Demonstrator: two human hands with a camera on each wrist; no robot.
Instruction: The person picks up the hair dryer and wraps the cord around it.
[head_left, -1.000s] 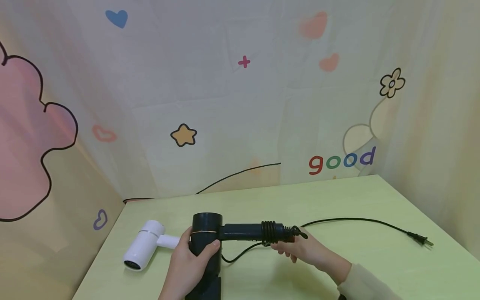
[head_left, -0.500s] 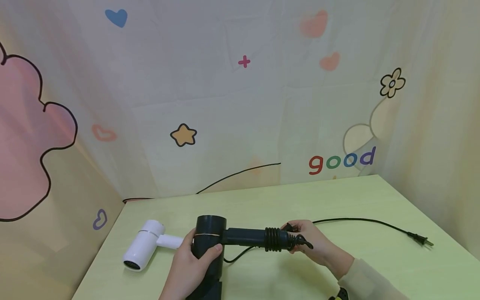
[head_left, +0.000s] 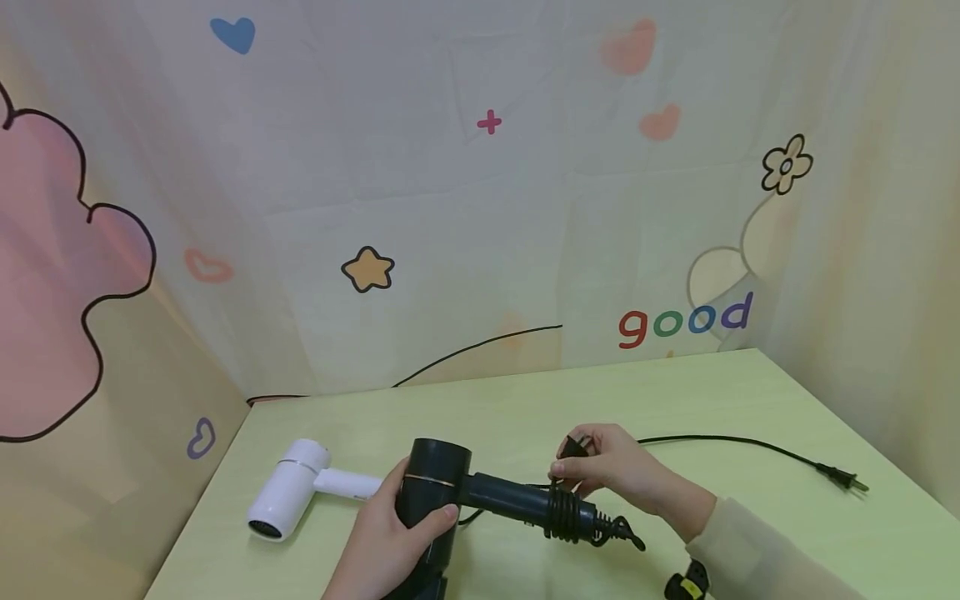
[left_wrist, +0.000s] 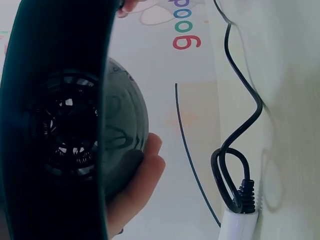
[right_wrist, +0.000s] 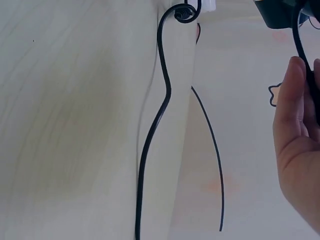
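My left hand (head_left: 401,533) grips the body of a dark hair dryer (head_left: 438,483), whose handle slants down to the right. Its cord (head_left: 561,515) is wound in several turns round the handle's end. My right hand (head_left: 618,467) pinches the black plug (head_left: 574,447) of that cord just above the coils. In the left wrist view the dryer's dark barrel (left_wrist: 55,125) fills the left side, with fingers (left_wrist: 137,190) round it. At the right wrist view's edge, the right hand (right_wrist: 300,145) holds the plug end, partly cut off.
A white hair dryer (head_left: 288,492) lies on the pale green table (head_left: 750,533) at left, its handle partly behind my left hand. Its black cord (head_left: 720,437) runs right to a two-pin plug (head_left: 843,477). A printed cloth (head_left: 450,208) hangs behind.
The dark dryer has shifted right and its handle has tipped downward. My right hand has moved up from the handle's end, bringing the plug into sight between its fingers.
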